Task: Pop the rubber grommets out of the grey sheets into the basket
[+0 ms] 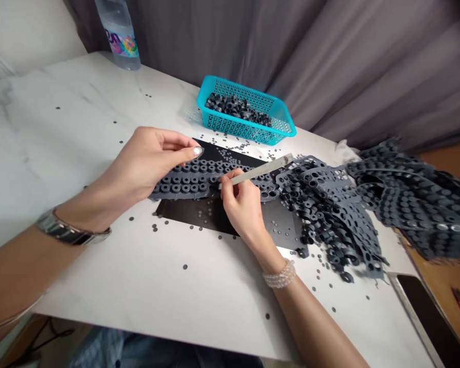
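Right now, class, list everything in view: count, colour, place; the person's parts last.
table: one, white, central
curtain: one, grey, behind
bottle: one, clear, back left
basket: one, turquoise, back centre
rings: many, black, in basket, also right
mat: one, black, under strip
strip: at least one, grey, on mat
sheets: several, grey, right
discs: dozens, grey, scattered
phone: one, black, front right
stick: one, whitish, in right hand
scrap: one, white, beside sheets
cloth: some, blue, below
watch: one, silver, left wrist
bracelet: one, clear, right wrist
left hand: one, bare, at strip
right hand: one, bare, gripping stick
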Demonstrator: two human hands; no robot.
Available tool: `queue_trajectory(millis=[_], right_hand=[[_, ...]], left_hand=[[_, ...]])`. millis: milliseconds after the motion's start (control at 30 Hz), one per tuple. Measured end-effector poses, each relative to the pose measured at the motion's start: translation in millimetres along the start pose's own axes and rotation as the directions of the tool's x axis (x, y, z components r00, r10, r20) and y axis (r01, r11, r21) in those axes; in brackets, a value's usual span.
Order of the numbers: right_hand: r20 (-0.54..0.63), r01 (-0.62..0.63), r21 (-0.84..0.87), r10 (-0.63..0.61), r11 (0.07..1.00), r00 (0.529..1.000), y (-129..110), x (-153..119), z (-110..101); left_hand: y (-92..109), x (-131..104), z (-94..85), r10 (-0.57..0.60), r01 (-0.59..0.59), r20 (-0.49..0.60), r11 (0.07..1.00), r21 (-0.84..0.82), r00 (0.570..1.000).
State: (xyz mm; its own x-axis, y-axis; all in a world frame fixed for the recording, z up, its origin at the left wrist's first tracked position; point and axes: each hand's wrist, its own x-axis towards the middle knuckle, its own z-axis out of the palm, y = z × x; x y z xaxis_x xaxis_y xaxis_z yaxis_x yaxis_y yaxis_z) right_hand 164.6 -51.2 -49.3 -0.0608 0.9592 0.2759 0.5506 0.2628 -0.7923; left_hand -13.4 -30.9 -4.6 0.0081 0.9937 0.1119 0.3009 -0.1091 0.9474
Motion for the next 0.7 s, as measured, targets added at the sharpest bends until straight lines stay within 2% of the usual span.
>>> queue_trajectory(millis=[67, 167, 233, 333, 467, 567, 633, 667, 700], right_hand=[[-0.006, -0.051, 0.089, 0.052, 0.995, 0.999, 3.9, 0.8, -0.1], [-0.021, -0.119, 0.249, 0.128, 0.961, 0.991, 8.8, 2.1, -2.2], [-0.035, -0.133, 0.321, 0.152, 0.938, 0.988, 10.1, 2.8, -4.2], [-0.057, -0.128, 0.347, 0.157, 0.929, 0.986, 9.5, 2.7, -5.9], [-0.099, -0.109, 0.318, 0.148, 0.942, 0.984, 6.8, 3.0, -7.2], [-0.236, -0.064, 0.333, 0.149, 0.941, 0.960, 3.6, 6.9, -15.5], [-0.399, 0.008, 0.345, 0.139, 0.939, 0.907, 1.1, 10.9, -26.3], [-0.478, 0.052, 0.343, 0.126, 0.938, 0.869, 0.0, 12.9, -32.4], [-0.551, 0.094, 0.338, 0.116, 0.937, 0.826, -1.0, 14.7, -38.3]], left_hand=[[-4.8, 3.0, -6.3, -0.113, 0.128, 0.086, 0.973, -0.193, 0.990], [-9.3, 4.7, -7.0, -0.194, 0.268, 0.217, 0.877, -0.399, 0.957], [-9.3, 4.6, -4.3, -0.217, 0.330, 0.276, 0.813, -0.479, 0.936], [-8.9, 4.9, -2.7, -0.234, 0.381, 0.327, 0.767, -0.516, 0.916], [-10.8, 6.5, -4.3, -0.256, 0.411, 0.349, 0.758, -0.506, 0.901], [-7.7, 3.9, 6.8, -0.247, 0.385, 0.336, 0.808, -0.447, 0.909], [-1.9, -1.0, 22.8, -0.175, 0.318, 0.353, 0.858, -0.404, 0.919], [1.3, -3.7, 31.5, -0.112, 0.273, 0.393, 0.883, -0.382, 0.913], [4.2, -5.8, 38.9, -0.042, 0.225, 0.460, 0.909, -0.351, 0.887]])
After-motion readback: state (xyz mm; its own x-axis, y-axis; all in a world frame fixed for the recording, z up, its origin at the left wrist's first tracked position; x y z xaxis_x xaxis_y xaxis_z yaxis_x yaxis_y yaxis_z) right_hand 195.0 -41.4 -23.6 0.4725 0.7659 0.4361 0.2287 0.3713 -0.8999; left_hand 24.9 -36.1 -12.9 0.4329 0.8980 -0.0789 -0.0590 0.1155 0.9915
